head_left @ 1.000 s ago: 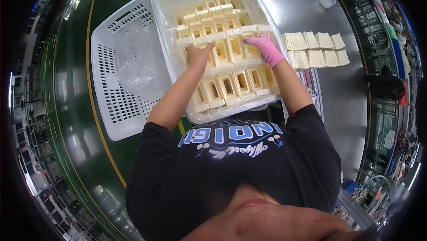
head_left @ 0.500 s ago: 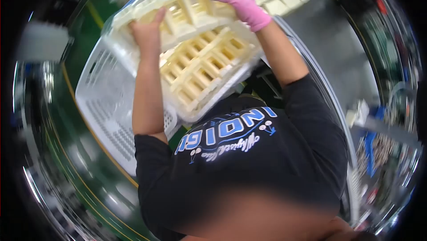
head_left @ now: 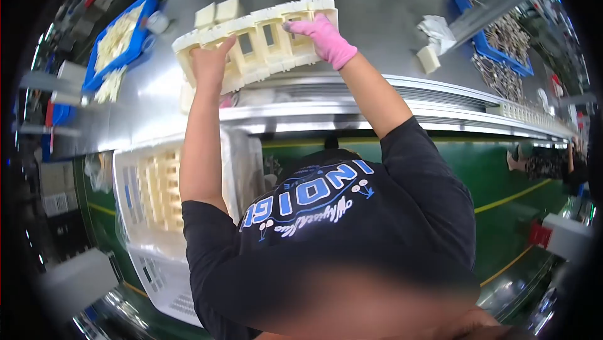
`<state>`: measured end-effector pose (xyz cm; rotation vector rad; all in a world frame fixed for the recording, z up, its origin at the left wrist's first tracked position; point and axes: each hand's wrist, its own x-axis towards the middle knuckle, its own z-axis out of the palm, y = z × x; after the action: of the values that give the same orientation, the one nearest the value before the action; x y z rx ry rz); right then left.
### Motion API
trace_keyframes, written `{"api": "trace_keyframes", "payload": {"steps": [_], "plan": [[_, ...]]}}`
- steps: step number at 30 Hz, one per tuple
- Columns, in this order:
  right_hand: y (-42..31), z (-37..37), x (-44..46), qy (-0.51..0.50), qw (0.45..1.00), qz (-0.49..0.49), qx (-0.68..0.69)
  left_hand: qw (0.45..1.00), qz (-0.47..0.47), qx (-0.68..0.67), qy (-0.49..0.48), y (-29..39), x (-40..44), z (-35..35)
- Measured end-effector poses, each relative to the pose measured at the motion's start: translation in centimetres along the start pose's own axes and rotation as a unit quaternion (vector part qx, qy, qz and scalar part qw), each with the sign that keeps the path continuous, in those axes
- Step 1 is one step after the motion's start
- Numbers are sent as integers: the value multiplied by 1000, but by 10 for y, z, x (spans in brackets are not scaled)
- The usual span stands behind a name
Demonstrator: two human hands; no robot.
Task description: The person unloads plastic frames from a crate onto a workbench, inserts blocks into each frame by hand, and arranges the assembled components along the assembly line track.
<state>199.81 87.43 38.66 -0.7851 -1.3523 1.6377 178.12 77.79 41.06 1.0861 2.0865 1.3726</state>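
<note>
arms [head_left: 201, 145] forward, left hand [head_left: 208, 64] and right hand [head_left: 325, 40] at ends of frames [head_left: 258, 47]

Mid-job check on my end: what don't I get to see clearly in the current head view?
All in the head view:
- Most fingers of the left hand and gloved right hand: hidden behind the row of cream frames.
- Lower parts of the pale blocks: covered by that row.
- Part of the white crate: blocked by the left forearm.
- Pieces in the left blue tray: too small to count.
</note>
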Motion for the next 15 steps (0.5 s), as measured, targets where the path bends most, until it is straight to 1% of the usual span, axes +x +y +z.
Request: {"api": "trace_keyframes", "payload": {"steps": [1,4,5,6,7,8,9,10,11,12,14,15], "plan": [[13,-26,8,76,997,27,-14,999,18,6,-31,-2,14,28],[42,-109,27,-13,990,40,-136,992,-51,59,-96,8,27,101],[55,-128,29,-37,995,26,-92,989,-73,79,-104,-2,36,127],[75,-151,31,-56,987,17,-149,984,-96,99,-109,-17,43,150],[98,-176,33,-76,976,6,-205,980,-109,67,-149,-23,42,164],[101,-184,32,-99,953,-10,-286,973,-124,35,-189,-29,39,177],[94,-187,29,-120,923,-31,-365,965,-159,17,-209,-38,37,187],[91,-192,17,-142,873,-56,-463,954,-195,0,-229,-46,35,197],[84,-193,11,-161,812,-82,-556,926,-222,-8,-306,-33,28,193],[87,-197,14,-165,820,-56,-545,916,-243,-1,-318,-49,34,205],[97,-201,17,-173,836,-2,-521,909,-279,20,-309,-38,29,208],[85,-199,18,-195,796,-21,-573,887,-306,-62,-340,-55,36,213]]}}
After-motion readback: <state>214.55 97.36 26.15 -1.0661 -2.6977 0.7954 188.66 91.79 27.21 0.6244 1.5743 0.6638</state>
